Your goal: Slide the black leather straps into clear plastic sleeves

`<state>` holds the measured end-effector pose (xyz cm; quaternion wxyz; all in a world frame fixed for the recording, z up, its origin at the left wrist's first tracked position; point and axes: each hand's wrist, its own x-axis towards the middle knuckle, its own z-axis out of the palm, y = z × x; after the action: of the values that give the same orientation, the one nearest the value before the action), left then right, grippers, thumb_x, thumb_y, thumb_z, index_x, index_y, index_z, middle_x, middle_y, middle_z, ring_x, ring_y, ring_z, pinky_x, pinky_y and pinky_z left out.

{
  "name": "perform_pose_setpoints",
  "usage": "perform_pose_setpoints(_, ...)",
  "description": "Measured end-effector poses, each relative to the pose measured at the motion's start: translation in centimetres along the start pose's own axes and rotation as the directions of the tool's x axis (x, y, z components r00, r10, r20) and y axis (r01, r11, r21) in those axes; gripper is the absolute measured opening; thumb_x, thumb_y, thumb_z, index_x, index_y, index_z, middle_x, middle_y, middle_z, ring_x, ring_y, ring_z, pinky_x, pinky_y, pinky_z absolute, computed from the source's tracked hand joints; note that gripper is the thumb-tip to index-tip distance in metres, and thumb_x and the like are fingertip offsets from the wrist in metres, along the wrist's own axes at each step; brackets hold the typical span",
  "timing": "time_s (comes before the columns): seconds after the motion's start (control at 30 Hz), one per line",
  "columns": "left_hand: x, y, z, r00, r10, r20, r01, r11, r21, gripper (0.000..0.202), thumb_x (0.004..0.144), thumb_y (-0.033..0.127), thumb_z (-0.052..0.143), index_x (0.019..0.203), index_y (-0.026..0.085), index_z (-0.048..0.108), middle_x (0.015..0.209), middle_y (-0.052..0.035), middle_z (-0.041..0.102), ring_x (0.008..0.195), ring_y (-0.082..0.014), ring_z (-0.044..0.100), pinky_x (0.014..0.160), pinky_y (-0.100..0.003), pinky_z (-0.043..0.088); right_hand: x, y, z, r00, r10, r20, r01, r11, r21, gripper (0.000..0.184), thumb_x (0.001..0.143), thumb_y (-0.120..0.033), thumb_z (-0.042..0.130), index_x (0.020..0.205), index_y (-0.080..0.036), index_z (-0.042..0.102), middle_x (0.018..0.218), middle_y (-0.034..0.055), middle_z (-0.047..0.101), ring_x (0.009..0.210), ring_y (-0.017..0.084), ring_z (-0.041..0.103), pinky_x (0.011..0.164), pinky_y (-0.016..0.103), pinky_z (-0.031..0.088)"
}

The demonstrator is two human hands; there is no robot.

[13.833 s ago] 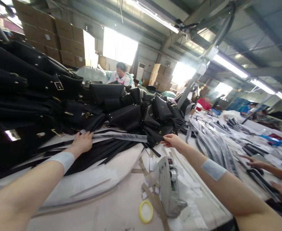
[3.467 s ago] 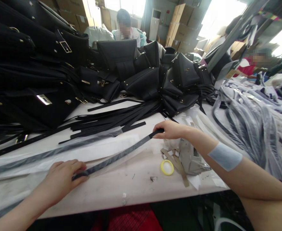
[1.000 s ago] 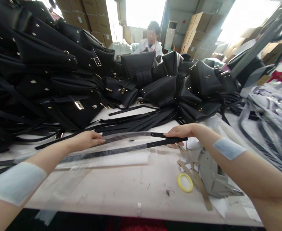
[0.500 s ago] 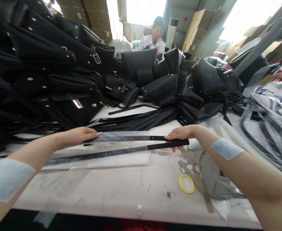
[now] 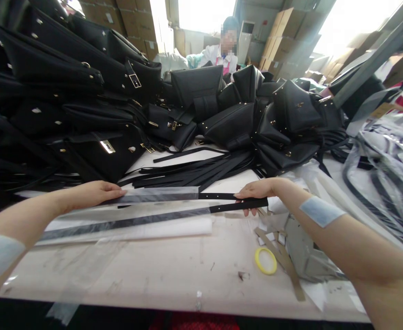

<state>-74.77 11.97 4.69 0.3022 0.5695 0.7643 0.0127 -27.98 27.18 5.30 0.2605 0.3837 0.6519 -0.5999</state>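
Shows left hand [image 5: 91,193] lying flat, fingers together, pressing a plastic-sleeved black strap [image 5: 160,197] onto the white table [image 5: 173,270]. Shows right hand [image 5: 258,189] pinching the bare end of a second sleeved strap [image 5: 135,221], parallel and just nearer. Behind both, piled black handbags [image 5: 84,91]; beside the right forearm, a yellow tape ring [image 5: 266,260].

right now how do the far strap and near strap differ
The far strap lies about level, with the left hand on its sleeve and the right hand at its bare end; the near strap slants down leftward, met only by the right hand. The near strap shows longer. Both are black, partly in clear plastic sleeves.
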Motion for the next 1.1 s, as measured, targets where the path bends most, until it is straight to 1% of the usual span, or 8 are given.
perform_pose_setpoints(0.1, 0.5, -0.5, 0.1, 0.999, -0.025, 0.042, 0.023, 0.998, 0.059, 0.055, 0.079, 0.066, 0.051, 0.092, 0.018, 0.074, 0.082, -0.0024, 0.077, 0.090, -0.0283, 0.067, 0.080, -0.029, 0.046, 0.4, 0.0, 0.2, 1.000, -0.009, -0.001, 0.009, 1.000, 0.001, 0.073, 0.077, -0.079, 0.055, 0.107, -0.013, 0.067, 0.090, 0.0109, 0.076, 0.065, 0.017, 0.069, 0.061, 0.027, 0.050)
perform_pose_setpoints(0.33, 2.2, -1.1, 0.5, 0.999, -0.033, -0.043, 0.048, 0.906, 0.420, 0.056, 0.090, 0.055, 0.036, 0.109, 0.017, 0.071, 0.098, -0.0111, 0.076, 0.094, -0.0327, 0.067, 0.077, -0.032, 0.044, 1.5, 0.2, 0.1, 1.000, -0.005, -0.014, 0.005, 1.000, -0.001, 0.073, 0.076, -0.080, 0.055, 0.105, -0.015, 0.068, 0.087, 0.0096, 0.077, 0.069, 0.019, 0.071, 0.062, 0.027, 0.050)
perform_pose_setpoints(0.43, 1.9, 0.5, 1.3, 0.978, 0.101, -0.180, 0.009, 0.850, 0.526, 0.055, 0.090, 0.045, 0.037, 0.124, 0.012, 0.064, 0.122, -0.0170, 0.068, 0.109, -0.0356, 0.062, 0.089, -0.038, 0.043, 1.8, 0.0, 0.2, 1.000, 0.001, -0.010, -0.001, 1.000, 0.000, 0.072, 0.076, -0.080, 0.056, 0.104, -0.015, 0.068, 0.086, 0.0097, 0.077, 0.068, 0.019, 0.071, 0.063, 0.027, 0.051)
perform_pose_setpoints(0.53, 0.9, 3.4, 3.1, 0.932, 0.279, -0.232, -0.148, 0.876, 0.459, 0.051, 0.090, 0.045, 0.038, 0.114, 0.012, 0.068, 0.119, -0.0156, 0.069, 0.109, -0.0319, 0.062, 0.092, -0.037, 0.043, 1.9, -0.4, 0.3, 1.000, 0.009, -0.017, -0.010, 1.000, -0.012, 0.069, 0.075, -0.079, 0.057, 0.097, -0.014, 0.067, 0.086, 0.0099, 0.077, 0.065, 0.019, 0.070, 0.065, 0.029, 0.052)
perform_pose_setpoints(0.63, 0.1, 6.3, 5.8, 0.911, 0.404, -0.083, -0.353, 0.868, 0.348, 0.044, 0.086, 0.052, 0.044, 0.095, 0.020, 0.073, 0.103, -0.0099, 0.074, 0.096, -0.0292, 0.066, 0.088, -0.037, 0.044, 1.9, -0.7, 0.4, 0.999, 0.030, -0.029, -0.031, 0.999, -0.029, 0.068, 0.076, -0.078, 0.057, 0.095, -0.014, 0.067, 0.087, 0.0102, 0.077, 0.064, 0.018, 0.069, 0.068, 0.030, 0.052)
perform_pose_setpoints(0.73, 0.1, 7.9, 7.9, 0.879, 0.476, 0.020, -0.458, 0.831, 0.315, 0.035, 0.078, 0.051, 0.057, 0.089, 0.023, 0.074, 0.101, -0.0085, 0.074, 0.096, -0.0299, 0.065, 0.088, -0.038, 0.043, 1.9, -0.8, 0.3, 0.999, 0.031, -0.037, -0.033, 0.998, -0.051, 0.066, 0.077, -0.076, 0.058, 0.097, -0.014, 0.069, 0.088, 0.0095, 0.077, 0.063, 0.017, 0.068, 0.067, 0.028, 0.051)
perform_pose_setpoints(0.83, 0.6, 7.7, 8.5, 0.898, 0.438, 0.035, -0.433, 0.867, 0.247, 0.030, 0.071, 0.048, 0.062, 0.084, 0.023, 0.073, 0.094, -0.0063, 0.075, 0.089, -0.0280, 0.066, 0.081, -0.034, 0.044, 1.9, -0.6, 0.3, 1.000, 0.008, -0.026, -0.010, 0.996, -0.093, 0.061, 0.077, -0.074, 0.060, 0.092, -0.015, 0.068, 0.090, 0.0086, 0.077, 0.061, 0.015, 0.067, 0.063, 0.027, 0.050)
perform_pose_setpoints(1.1, 1.3, 5.2, 6.5, 0.961, 0.272, 0.058, -0.277, 0.956, 0.101, 0.031, 0.067, 0.053, 0.060, 0.071, 0.024, 0.071, 0.070, -0.0001, 0.073, 0.070, -0.0238, 0.064, 0.064, -0.030, 0.041, 1.7, 0.0, -0.1, 1.000, -0.009, -0.022, 0.008, 0.999, -0.052, 0.061, 0.077, -0.074, 0.060, 0.092, -0.015, 0.066, 0.088, 0.0093, 0.076, 0.061, 0.016, 0.067, 0.066, 0.029, 0.051)
